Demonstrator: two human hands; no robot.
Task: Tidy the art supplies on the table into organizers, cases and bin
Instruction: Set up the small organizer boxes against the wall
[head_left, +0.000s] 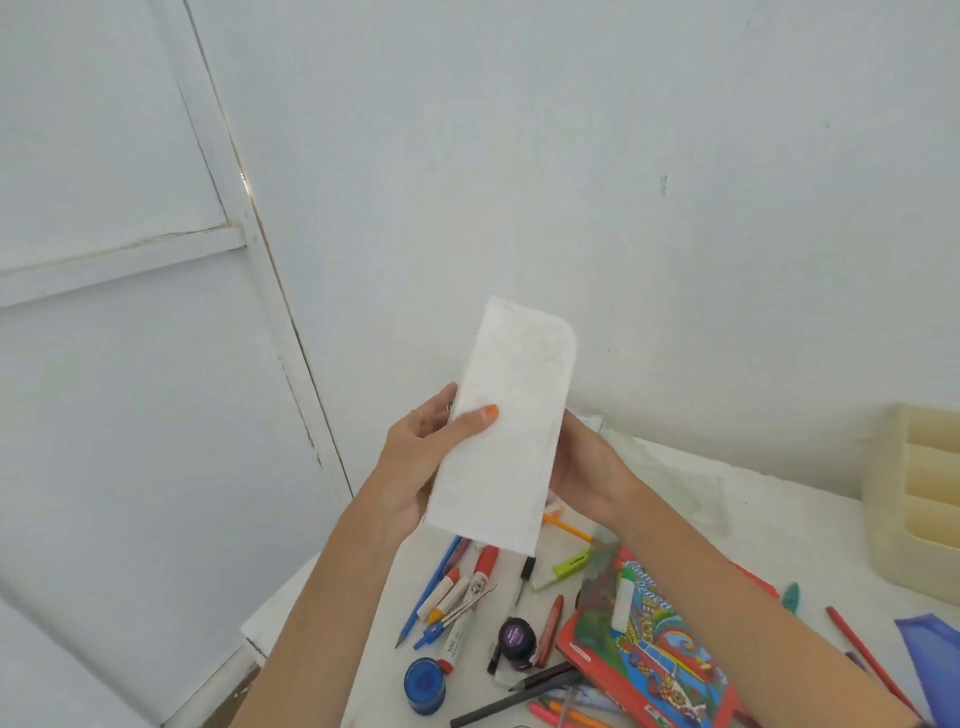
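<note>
Standing almost upright, the white pouch is gripped on its long edges by the left hand and the right hand.

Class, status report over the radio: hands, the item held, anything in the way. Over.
Left hand, right hand both grip white pouch, held above table. Loose pens below, not yet sorted. Nothing blocks the hands.

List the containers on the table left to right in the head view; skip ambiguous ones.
Blue paint jar → purple paint jar → colour pencil box → cream organizer. White pouch skipped: left hand and right hand hold it above the table.
</note>
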